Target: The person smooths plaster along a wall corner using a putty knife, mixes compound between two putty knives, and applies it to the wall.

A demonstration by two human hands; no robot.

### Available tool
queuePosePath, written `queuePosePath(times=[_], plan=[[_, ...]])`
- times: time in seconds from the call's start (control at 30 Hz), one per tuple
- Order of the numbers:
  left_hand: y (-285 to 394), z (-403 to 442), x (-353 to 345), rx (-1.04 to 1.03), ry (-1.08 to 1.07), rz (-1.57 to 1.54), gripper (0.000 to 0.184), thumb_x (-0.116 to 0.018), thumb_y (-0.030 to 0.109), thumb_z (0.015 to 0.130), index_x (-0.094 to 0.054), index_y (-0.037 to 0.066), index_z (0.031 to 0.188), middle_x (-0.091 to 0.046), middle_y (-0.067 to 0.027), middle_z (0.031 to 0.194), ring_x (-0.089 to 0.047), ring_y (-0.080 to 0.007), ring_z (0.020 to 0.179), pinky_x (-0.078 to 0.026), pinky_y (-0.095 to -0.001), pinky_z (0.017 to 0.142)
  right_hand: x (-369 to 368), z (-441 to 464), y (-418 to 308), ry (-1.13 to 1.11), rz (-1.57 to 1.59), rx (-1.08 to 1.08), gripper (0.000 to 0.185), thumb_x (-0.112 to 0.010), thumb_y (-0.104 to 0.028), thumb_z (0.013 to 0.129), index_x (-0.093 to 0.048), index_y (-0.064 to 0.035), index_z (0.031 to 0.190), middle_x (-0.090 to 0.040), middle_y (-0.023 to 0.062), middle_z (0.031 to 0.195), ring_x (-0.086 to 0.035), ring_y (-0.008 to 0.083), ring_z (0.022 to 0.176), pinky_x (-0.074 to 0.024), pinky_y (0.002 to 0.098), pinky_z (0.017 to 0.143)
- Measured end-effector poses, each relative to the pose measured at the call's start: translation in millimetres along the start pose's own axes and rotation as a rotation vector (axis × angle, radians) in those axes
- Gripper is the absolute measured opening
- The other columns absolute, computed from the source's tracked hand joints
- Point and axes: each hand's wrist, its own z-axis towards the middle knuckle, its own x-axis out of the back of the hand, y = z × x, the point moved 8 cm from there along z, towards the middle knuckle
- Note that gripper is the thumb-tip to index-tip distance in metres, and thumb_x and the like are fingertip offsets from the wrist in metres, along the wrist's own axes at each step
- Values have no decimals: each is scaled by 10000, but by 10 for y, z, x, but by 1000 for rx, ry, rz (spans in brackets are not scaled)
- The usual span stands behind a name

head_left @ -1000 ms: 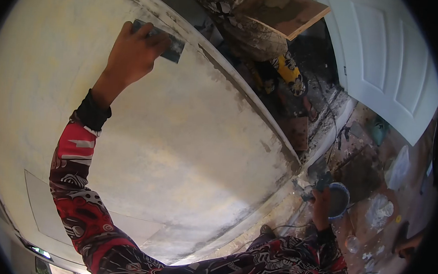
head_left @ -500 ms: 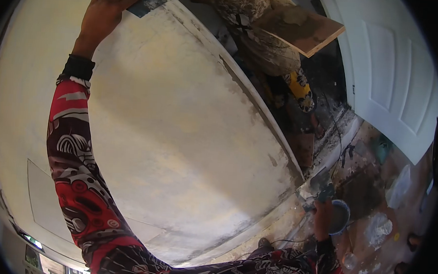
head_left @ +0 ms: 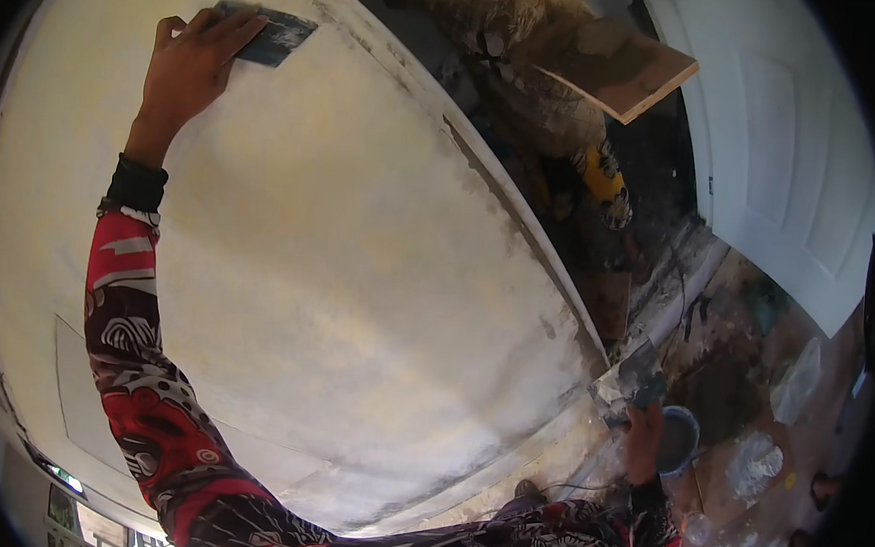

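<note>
My left hand [head_left: 191, 73], at the upper left, grips a dark flat putty scraper [head_left: 280, 37] and presses it against the pale wall [head_left: 338, 257]. Whitish residue marks the scraper's face. Low on the right, my right hand [head_left: 642, 436] holds a second putty scraper [head_left: 633, 382], its blade smeared with white and grey paste. That blade is near the wall's lower corner. The wall surface is cream with grey and yellowish patches, rough and dark along its right edge.
Beyond the wall edge, another person in patterned clothes [head_left: 608, 184] stands by a wooden board [head_left: 620, 69] bearing grey paste. A white panelled door [head_left: 776, 144] is at the right. A bucket [head_left: 680, 439] and clear plastic bags [head_left: 754, 465] lie on the stained floor.
My left hand and its scraper have moved down and slightly left across the wall. My right hand has barely moved. The wooden board has shifted slightly right in view.
</note>
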Motion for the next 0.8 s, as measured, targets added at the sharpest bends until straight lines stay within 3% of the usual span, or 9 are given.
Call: queuePosePath(times=[0.1, 0.13, 0.23, 0.27, 0.4, 0.5, 0.7, 0.73, 0.8], plan=[[-182, 157, 53, 256, -55, -123, 562, -575, 13, 856, -588, 249, 1366, -703, 25, 1162, -643, -209, 962, -454, -345, 859, -80, -34, -213, -33, 6, 37, 206, -573, -99, 927, -575, -97, 1133, -600, -22, 968, -569, 60, 792, -476, 241, 620], [-208, 240, 161, 256, 115, -119, 486, -569, 64, 882, -616, 252, 1327, -717, -54, 972, -657, -239, 813, -501, -358, 778, -75, -28, -238, -43, -10, 46, 210, -572, -93, 925, -575, -99, 1135, -601, -23, 968, -568, 56, 794, -473, 236, 616], [-308, 435, 91, 483, 7, -44, 459, -566, 122, 881, -621, 261, 1314, -700, -116, 916, -675, -274, 812, -532, -428, 736, -50, -49, -270, -61, -28, 76, 221, -569, -82, 923, -575, -102, 1143, -604, -23, 982, -567, 50, 798, -470, 229, 611], [-270, 485, 66, 460, 12, -51, 451, -552, 152, 869, -629, 262, 1299, -675, -137, 869, -683, -300, 821, -546, -469, 722, -53, -43, -267, -66, -28, 85, 225, -567, -79, 922, -575, -102, 1146, -604, -22, 990, -568, 49, 800, -469, 227, 610], [-10, 589, -211, 468, -54, -34, 444, -541, 150, 845, -652, 250, 1264, -673, -153, 914, -683, -336, 839, -540, -487, 746, 10, -15, -91, -33, 22, 55, 224, -563, -75, 925, -573, -93, 1148, -606, -16, 1013, -574, 55, 800, -477, 230, 618], [420, 669, -114, 442, -41, -36, 343, -575, 123, 840, -696, 204, 1151, -741, 2, 959, -665, -226, 967, -508, -457, 750, -1, -38, -75, 0, 63, 25, 219, -562, -77, 926, -574, -86, 1145, -608, -9, 1018, -579, 60, 800, -491, 232, 629], [1274, 621, -33, 245, 66, -169, 283, -582, 140, 807, -698, 120, 1065, -725, -37, 1048, -633, -244, 1061, -492, -478, 729, 31, -11, 40, -30, 67, 25, 172, -601, -95, 928, -574, -67, 1095, -613, -9, 981, -601, 68, 825, -507, 235, 634], [1436, 596, -17, 217, -17, -134, 351, -583, 124, 820, -684, 141, 1155, -715, -3, 1117, -627, -221, 1053, -512, -447, 709, -22, -31, -47, -26, 76, 26, 170, -604, -96, 927, -575, -67, 1092, -613, -8, 980, -601, 66, 823, -508, 235, 633], [1690, 503, 51, 197, -6, -202, 362, -584, 122, 808, -667, 100, 1159, -694, -28, 1133, -620, -238, 1048, -501, -446, 726, -39, -43, -159, -23, 52, 34, 173, -607, -96, 925, -579, -67, 1093, -614, -4, 982, -601, 65, 821, -510, 235, 626]])
